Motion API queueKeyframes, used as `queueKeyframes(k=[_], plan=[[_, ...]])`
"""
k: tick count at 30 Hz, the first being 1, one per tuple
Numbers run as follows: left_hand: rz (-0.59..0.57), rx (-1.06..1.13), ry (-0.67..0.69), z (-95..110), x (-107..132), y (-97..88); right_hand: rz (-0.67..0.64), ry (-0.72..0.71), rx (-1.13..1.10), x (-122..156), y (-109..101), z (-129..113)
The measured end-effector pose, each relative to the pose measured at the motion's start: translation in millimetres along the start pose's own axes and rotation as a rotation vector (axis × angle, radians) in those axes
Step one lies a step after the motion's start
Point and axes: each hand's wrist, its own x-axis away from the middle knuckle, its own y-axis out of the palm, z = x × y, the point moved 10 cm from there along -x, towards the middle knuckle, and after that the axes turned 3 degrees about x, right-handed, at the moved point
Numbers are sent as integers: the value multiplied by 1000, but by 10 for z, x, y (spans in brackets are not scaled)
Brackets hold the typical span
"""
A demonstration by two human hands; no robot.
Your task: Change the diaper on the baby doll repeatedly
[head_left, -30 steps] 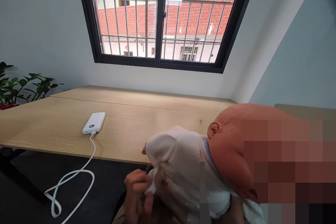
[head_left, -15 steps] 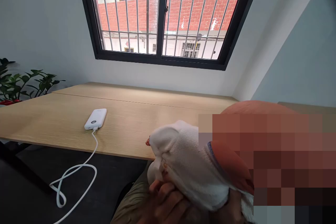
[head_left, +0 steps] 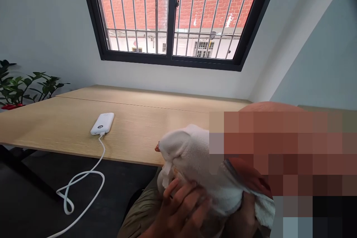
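A small child, seen in part with the face blurred out, is close in front of me at the lower right, in a white fleecy garment [head_left: 192, 148]. From the end of its left-pointing sleeve peeks a tiny reddish fingertip [head_left: 157, 147]. My left hand [head_left: 184, 204] reaches up from the bottom edge, fingers bent and gathered at the front of the garment below that sleeve; motion smears some of them. A shadowed brown hand or forearm [head_left: 242, 215], seemingly my right hand, lies under the garment's lower edge, its fingers hidden.
On the wooden table [head_left: 139, 126] lies a white power bank [head_left: 102, 123]. Its white cable [head_left: 96, 189] hangs over the front edge in a loop. Green plant leaves [head_left: 41, 85] stand at the left. Behind the table is a barred window [head_left: 170, 59] in the wall.
My left hand has risen slightly and its fingers have lifted and spread a little against the garment. The child's upper body has shifted slightly. The view has tilted a bit.
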Motion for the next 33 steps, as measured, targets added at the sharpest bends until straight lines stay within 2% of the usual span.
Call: queueKeyframes(k=[3,6,11,14,15,17,18,19,22,25,27,30,33], plan=[[-4,46,42,-10,-11,-95,109,16,56,70,-50,33],[-67,107,102,1,209,-26,137,1,32,18,-63,-31],[-259,231,105,-60,783,276,115,160,-318,-187,39,-47],[-295,285,77,-110,826,250,98,250,-518,-229,154,-73],[-306,350,47,-142,756,201,92,283,-569,-222,192,-76],[-374,512,-107,-284,557,137,76,358,-647,-182,267,-65],[-269,529,-197,-414,414,-11,71,391,-673,-156,298,-54],[-204,517,-220,-477,290,-128,69,415,-689,-131,320,-39],[-160,434,-405,-729,140,-216,72,454,-700,-72,356,55],[-103,399,-561,-926,214,-206,-19,474,-670,-35,449,217],[-91,451,-650,-1023,312,-161,-53,442,-620,-35,455,336],[-159,703,-766,-1102,449,-22,-58,389,-543,-72,392,526],[-209,895,-879,-1184,551,30,-183,353,-447,-132,414,636]])
